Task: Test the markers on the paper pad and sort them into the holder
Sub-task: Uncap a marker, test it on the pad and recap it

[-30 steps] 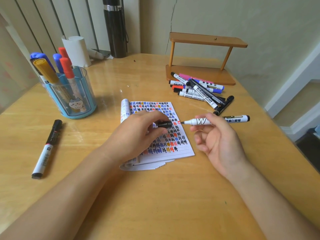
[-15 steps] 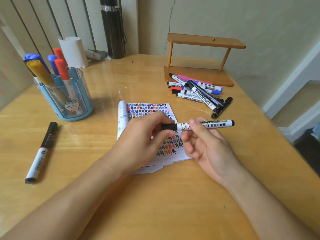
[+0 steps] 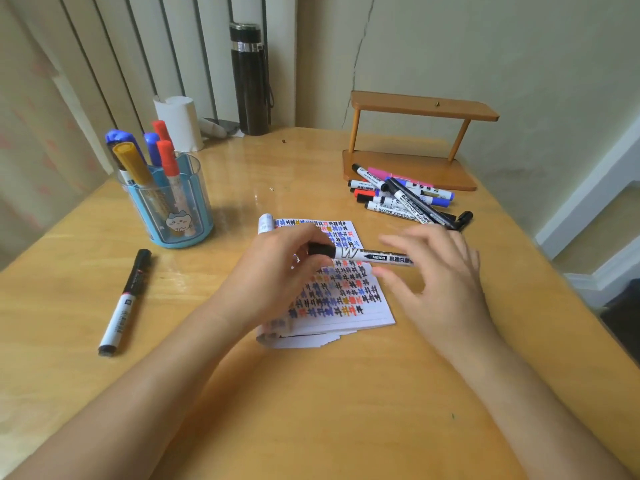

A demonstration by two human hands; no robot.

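Blue holder (image 3: 173,220) left of left grip (image 3: 277,275), yellow, red, blue markers (image 3: 168,157) inside, left grip pinching capped marker (image 3: 363,253), right grip (image 3: 440,275) blurred, fingers spread, marker's tail indistinct beside it

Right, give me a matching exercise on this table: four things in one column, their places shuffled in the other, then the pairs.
1. capped marker
2. blue holder
3. marker pile
4. black flask

a. at the foot of the wooden shelf
b. in the left hand, above the paper pad
c. at the back, right of the white roll
d. left of the paper pad, markers standing in it

Pairs: 1-b, 2-d, 3-a, 4-c.
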